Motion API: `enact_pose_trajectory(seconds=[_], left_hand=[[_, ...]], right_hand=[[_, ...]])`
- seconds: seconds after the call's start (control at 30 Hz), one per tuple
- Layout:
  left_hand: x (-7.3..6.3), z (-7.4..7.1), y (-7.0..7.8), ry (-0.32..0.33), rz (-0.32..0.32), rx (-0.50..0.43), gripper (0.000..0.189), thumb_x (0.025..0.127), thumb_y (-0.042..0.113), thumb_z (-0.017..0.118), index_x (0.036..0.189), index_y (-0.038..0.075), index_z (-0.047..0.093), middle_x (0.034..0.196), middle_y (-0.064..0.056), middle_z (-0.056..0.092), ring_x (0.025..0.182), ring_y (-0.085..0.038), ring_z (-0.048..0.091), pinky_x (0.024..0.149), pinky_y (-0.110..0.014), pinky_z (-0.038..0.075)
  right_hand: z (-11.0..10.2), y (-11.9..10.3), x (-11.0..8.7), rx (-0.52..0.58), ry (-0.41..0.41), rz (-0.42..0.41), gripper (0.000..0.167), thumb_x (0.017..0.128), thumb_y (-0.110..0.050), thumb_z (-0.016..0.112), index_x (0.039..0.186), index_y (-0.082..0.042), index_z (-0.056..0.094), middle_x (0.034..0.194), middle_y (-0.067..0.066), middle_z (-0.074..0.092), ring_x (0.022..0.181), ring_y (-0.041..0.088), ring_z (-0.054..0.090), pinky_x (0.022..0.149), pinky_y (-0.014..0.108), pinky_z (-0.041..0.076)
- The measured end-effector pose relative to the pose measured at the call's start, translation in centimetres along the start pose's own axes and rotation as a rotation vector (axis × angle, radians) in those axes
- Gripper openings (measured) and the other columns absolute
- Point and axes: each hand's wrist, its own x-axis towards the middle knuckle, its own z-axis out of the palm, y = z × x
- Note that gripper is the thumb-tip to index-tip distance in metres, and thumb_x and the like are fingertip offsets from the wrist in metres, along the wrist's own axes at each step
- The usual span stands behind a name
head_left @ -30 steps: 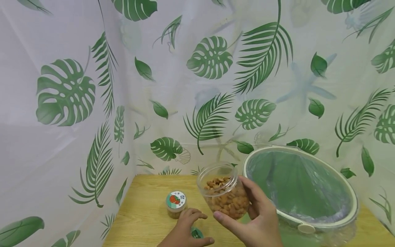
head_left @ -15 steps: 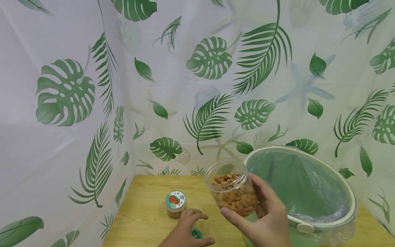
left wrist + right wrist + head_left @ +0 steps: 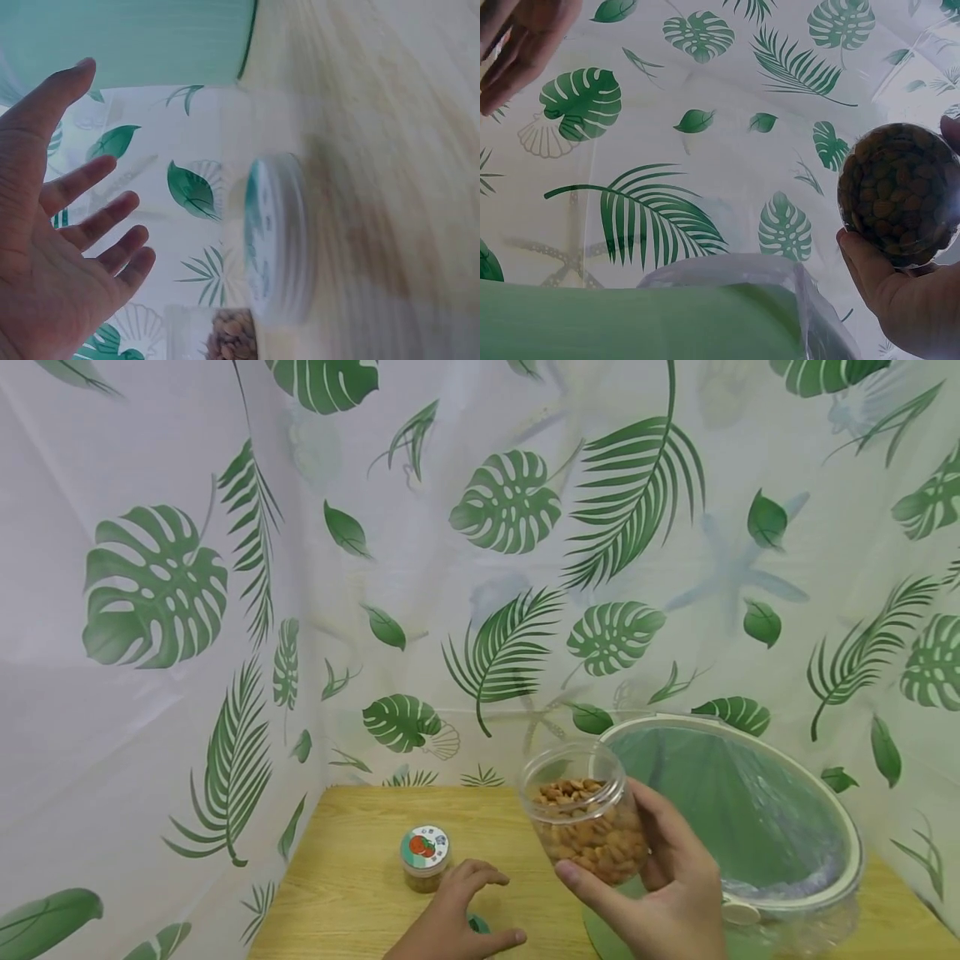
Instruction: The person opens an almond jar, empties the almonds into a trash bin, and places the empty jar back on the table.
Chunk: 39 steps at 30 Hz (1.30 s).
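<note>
My right hand [image 3: 667, 893] grips a clear plastic jar [image 3: 592, 827] of brown nuts, thumb on its near side and fingers behind. The jar has no lid on and leans with its mouth up and to the left. In the right wrist view, the base of this nut jar [image 3: 900, 195] faces the camera. My left hand [image 3: 457, 914] hovers low over the table with spread, relaxed fingers and holds nothing. Below it lies a green-and-white lid [image 3: 477, 924], partly hidden by the hand; the left wrist view shows this lid [image 3: 281, 240] from the side, flat on the wood.
A smaller jar [image 3: 425, 852] with a tomato-printed lid stands just beyond my left hand. At right, a large green bin [image 3: 705, 802] lined with clear plastic stands behind the held jar. The wooden table [image 3: 360, 827] meets a leaf-printed curtain [image 3: 480, 527] at the back and left.
My right hand has carried the nut jar to the right, nearer the bin and overlapping it in the head view. The left hand has stayed almost still.
</note>
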Motion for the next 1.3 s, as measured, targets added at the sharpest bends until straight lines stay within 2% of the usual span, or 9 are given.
enact_pose_trajectory(seconds=[0.1, 0.23, 0.43, 0.63, 0.77, 1.1, 1.3], left_hand=[[0.0, -0.1, 0.8, 0.024, 0.012, -0.016, 0.054, 0.093, 0.061, 0.076, 0.140, 0.040, 0.060, 0.143, 0.011, 0.054, 0.138, -0.024, 0.049, 0.108, -0.061, 0.050], [0.3, -0.2, 2.0, 0.059, 0.038, -0.016, 0.057, 0.093, 0.064, 0.074, 0.142, 0.040, 0.057, 0.143, 0.012, 0.055, 0.138, -0.021, 0.053, 0.109, -0.058, 0.051], [1.1, 0.0, 4.1, 0.105, 0.102, 0.009, 0.061, 0.093, 0.066, 0.074, 0.145, 0.041, 0.055, 0.142, 0.012, 0.056, 0.136, -0.017, 0.056, 0.108, -0.050, 0.053], [1.7, 0.2, 6.0, 0.122, 0.154, 0.019, 0.064, 0.093, 0.062, 0.076, 0.148, 0.041, 0.052, 0.146, 0.012, 0.054, 0.137, -0.016, 0.055, 0.108, -0.049, 0.053], [2.1, 0.1, 6.9, 0.130, 0.191, 0.015, 0.065, 0.093, 0.061, 0.076, 0.149, 0.039, 0.052, 0.148, 0.011, 0.053, 0.138, -0.015, 0.055, 0.110, -0.049, 0.053], [2.9, 0.1, 8.9, 0.158, 0.269, 0.021, 0.068, 0.094, 0.059, 0.076, 0.153, 0.036, 0.050, 0.152, 0.012, 0.050, 0.144, -0.016, 0.051, 0.114, -0.050, 0.051], [3.1, 0.6, 10.0, 0.200, 0.282, 0.005, 0.081, 0.094, 0.056, 0.077, 0.162, 0.036, 0.037, 0.159, 0.011, 0.046, 0.148, -0.017, 0.047, 0.116, -0.055, 0.049]], right_hand=[[-0.3, 0.2, -0.1, 0.032, 0.012, -0.019, 0.086, 0.066, 0.021, 0.091, 0.143, -0.002, 0.061, 0.130, 0.010, 0.069, 0.114, 0.014, 0.072, 0.085, 0.023, 0.063], [-0.7, 0.5, -0.1, 0.067, 0.025, -0.028, 0.086, 0.066, 0.023, 0.089, 0.144, 0.000, 0.061, 0.131, 0.011, 0.069, 0.114, 0.015, 0.072, 0.085, 0.023, 0.063], [-1.4, 0.3, 0.0, 0.036, 0.057, 0.013, 0.087, 0.067, 0.022, 0.089, 0.145, -0.004, 0.061, 0.131, 0.009, 0.069, 0.114, 0.014, 0.073, 0.084, 0.023, 0.063], [-1.9, 0.3, 0.0, 0.006, 0.095, 0.039, 0.087, 0.067, 0.021, 0.090, 0.144, -0.006, 0.063, 0.130, 0.008, 0.069, 0.111, 0.014, 0.073, 0.081, 0.022, 0.063], [-2.2, 0.3, 0.0, 0.017, 0.109, 0.020, 0.087, 0.065, 0.023, 0.089, 0.143, -0.004, 0.063, 0.128, 0.010, 0.070, 0.109, 0.014, 0.073, 0.080, 0.022, 0.063], [-3.0, 0.2, 0.1, -0.007, 0.129, 0.040, 0.087, 0.066, 0.023, 0.089, 0.144, -0.006, 0.063, 0.129, 0.008, 0.069, 0.106, 0.014, 0.074, 0.075, 0.022, 0.063], [-3.4, 0.0, 0.2, 0.001, 0.154, 0.053, 0.087, 0.066, 0.023, 0.089, 0.144, -0.006, 0.063, 0.130, 0.010, 0.069, 0.107, 0.015, 0.073, 0.078, 0.021, 0.063]])
